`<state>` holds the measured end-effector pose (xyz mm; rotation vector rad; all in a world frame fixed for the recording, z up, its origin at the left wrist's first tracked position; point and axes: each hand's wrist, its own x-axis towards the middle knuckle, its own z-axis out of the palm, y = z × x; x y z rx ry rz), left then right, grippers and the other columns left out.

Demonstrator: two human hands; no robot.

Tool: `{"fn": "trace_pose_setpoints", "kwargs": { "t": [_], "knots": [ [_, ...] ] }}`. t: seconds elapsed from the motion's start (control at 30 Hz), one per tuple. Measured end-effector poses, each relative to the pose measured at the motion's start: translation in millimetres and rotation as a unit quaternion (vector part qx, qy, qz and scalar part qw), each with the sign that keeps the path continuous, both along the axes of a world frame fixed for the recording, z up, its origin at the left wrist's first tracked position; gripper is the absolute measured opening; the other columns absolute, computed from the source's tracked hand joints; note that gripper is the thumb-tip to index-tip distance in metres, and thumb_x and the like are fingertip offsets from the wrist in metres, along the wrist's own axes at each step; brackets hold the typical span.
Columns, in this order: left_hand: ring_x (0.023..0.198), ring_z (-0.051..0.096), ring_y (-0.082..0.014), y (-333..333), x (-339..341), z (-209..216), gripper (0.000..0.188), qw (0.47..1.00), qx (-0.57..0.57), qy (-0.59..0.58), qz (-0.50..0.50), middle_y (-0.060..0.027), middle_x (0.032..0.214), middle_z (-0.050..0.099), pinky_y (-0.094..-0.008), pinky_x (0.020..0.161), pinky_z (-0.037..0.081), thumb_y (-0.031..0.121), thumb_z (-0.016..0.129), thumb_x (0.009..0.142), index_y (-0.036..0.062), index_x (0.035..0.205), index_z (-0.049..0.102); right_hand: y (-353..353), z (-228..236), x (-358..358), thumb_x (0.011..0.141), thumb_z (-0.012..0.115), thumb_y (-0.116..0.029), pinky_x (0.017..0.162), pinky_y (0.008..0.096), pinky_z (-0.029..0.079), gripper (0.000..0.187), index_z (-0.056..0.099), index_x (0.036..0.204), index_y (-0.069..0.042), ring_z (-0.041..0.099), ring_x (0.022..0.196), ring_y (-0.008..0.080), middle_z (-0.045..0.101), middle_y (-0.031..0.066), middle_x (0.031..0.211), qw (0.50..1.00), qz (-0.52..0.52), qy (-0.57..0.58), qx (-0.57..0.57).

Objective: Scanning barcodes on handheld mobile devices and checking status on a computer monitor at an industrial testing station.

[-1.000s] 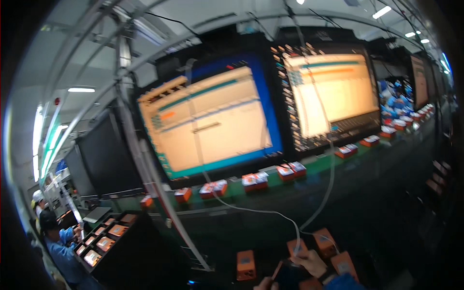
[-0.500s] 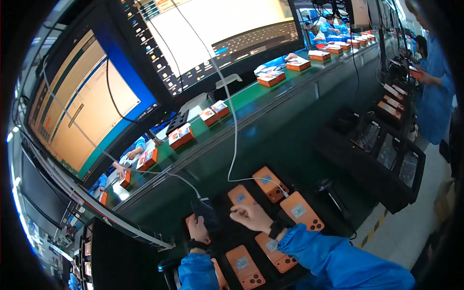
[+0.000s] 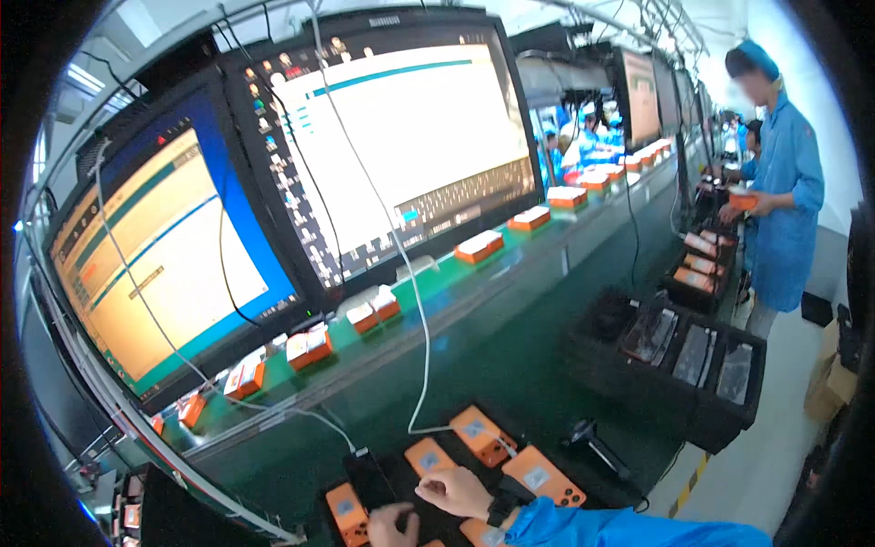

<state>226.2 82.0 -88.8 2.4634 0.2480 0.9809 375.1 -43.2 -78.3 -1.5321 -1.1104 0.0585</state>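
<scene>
The right hand [image 3: 456, 493], fingers curled closed, is just beside a smooth, round-cornered orange phone [image 3: 426, 453] lying on the dark surface [image 3: 536, 421]. The left hand [image 3: 394, 527], cut by the lower edge, is near a flat dark phone [image 3: 369, 478] on a thin pale cable [image 3: 348, 440]; whether its fingers grip anything, I cannot tell.

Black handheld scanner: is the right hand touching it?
Apart: the head view shows an orange phone lying in the gap between the right hand and the black handheld scanner.
</scene>
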Motion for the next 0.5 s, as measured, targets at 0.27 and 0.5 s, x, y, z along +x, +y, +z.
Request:
{"fn": "trace_pose_setpoints", "kwargs": {
  "t": [0.27, 0.5],
  "knots": [
    [0.089, 0.057, -0.0344, -14, -15, -8, 0.018, 0.998, -0.020, 0.061, -0.020, -0.0145, 0.093, 0.064, -0.0445, 0.082, 0.046, 0.018, 0.066, 0.083, 0.0045, 0.095, 0.067, -47, 66, -7, 0.088, 0.065, -0.036, 0.059, 0.0259, 0.045, 0.032, 0.063, 0.101, -0.007, 0.059, 0.064, 0.0123, 0.064, 0.0023, 0.079, 0.996, -0.008, -0.009, -0.085],
    [0.090, 0.056, -0.0351, -7, -11, -9, 0.020, 0.998, -0.018, 0.055, -0.038, -0.0149, 0.094, 0.065, -0.0449, 0.082, 0.046, 0.019, 0.066, 0.083, 0.0044, 0.096, 0.066, -86, 42, 61, 0.082, 0.067, -0.040, 0.078, 0.0434, 0.046, 0.045, 0.057, 0.108, -0.005, 0.059, 0.089, 0.0328, 0.064, 0.0134, 0.098, 0.944, -0.219, -0.190, -0.159]
  ]
}}
